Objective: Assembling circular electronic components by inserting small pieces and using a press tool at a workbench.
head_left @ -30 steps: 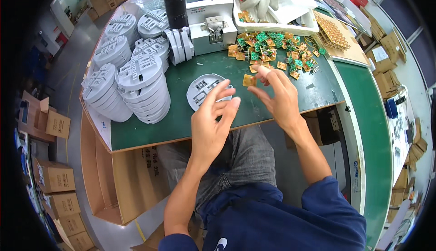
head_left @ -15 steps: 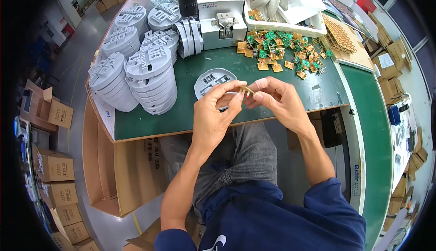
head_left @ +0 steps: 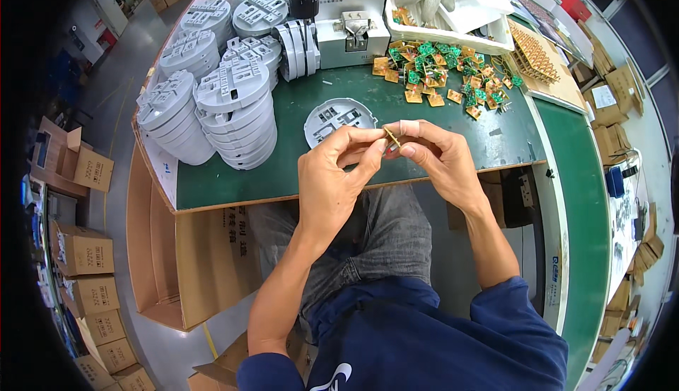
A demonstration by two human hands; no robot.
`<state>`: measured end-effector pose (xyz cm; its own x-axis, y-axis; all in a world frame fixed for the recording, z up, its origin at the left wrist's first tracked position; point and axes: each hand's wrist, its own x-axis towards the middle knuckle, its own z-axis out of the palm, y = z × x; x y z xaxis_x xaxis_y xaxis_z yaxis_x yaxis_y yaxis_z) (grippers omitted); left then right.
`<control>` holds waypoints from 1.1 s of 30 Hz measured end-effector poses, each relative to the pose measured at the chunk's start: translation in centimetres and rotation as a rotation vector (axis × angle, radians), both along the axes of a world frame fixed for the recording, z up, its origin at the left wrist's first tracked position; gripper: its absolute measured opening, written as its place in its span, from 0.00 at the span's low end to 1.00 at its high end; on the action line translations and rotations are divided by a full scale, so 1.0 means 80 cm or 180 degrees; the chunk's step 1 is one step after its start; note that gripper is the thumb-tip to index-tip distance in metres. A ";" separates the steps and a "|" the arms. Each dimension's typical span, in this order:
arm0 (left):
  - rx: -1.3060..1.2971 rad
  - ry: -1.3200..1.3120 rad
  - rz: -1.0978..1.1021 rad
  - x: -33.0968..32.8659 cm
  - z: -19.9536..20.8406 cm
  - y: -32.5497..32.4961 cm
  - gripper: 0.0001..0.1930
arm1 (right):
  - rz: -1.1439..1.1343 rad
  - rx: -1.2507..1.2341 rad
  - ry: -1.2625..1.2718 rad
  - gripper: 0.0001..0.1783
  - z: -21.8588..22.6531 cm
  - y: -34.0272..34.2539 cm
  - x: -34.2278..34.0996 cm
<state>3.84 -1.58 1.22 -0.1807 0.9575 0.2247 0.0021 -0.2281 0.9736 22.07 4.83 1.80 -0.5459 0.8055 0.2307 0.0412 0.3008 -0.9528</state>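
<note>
Between the fingertips of both hands is a small yellow-brown circuit board (head_left: 392, 136), seen nearly edge-on. My left hand (head_left: 338, 172) pinches its left side with thumb and forefinger. On the board's other side, the thumb and fingers of my right hand (head_left: 438, 159) are closed on it too, and one finger wears a pale wrap. Just beyond the hands, a round grey plastic housing (head_left: 341, 117) lies flat on the green table, its slots facing up; my left hand covers part of its near edge.
Stacks of grey round housings (head_left: 237, 108) crowd the table's left. A loose heap of small orange and green boards (head_left: 431, 69) lies at the back right. Behind stand a grey-white machine (head_left: 353, 30) and a white foam tray (head_left: 453, 34) holding gloves. The table's front edge (head_left: 283, 201) crosses above my lap.
The small board has turned from slanted to more edge-on between my fingers. Both hands stay almost in place, still gripping it. The table view has shifted slightly.
</note>
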 end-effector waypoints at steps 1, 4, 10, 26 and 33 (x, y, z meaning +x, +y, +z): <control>-0.0003 -0.0003 -0.0001 0.000 0.000 -0.001 0.08 | 0.0013 -0.0059 0.0054 0.17 -0.002 -0.001 0.000; 0.0023 0.0077 0.0029 0.001 -0.001 -0.002 0.08 | 0.0039 -0.0180 0.0162 0.17 -0.006 -0.002 -0.001; 0.0019 -0.0038 -0.0134 -0.001 0.010 -0.003 0.10 | 0.0078 -0.0652 0.0557 0.17 -0.010 -0.001 -0.003; 0.0297 0.0332 0.0239 0.001 0.003 -0.004 0.08 | -0.0014 -0.0483 0.0860 0.18 -0.030 -0.007 -0.017; 0.0269 0.0262 0.0149 0.003 0.000 -0.003 0.08 | 0.0011 -0.0689 0.0985 0.18 -0.031 -0.007 -0.014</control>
<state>4.05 -1.83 1.20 -0.2025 0.9254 0.3203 0.0939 -0.3072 0.9470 20.97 4.24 -0.65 -0.4798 0.8520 0.2097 -0.2592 0.0907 -0.9616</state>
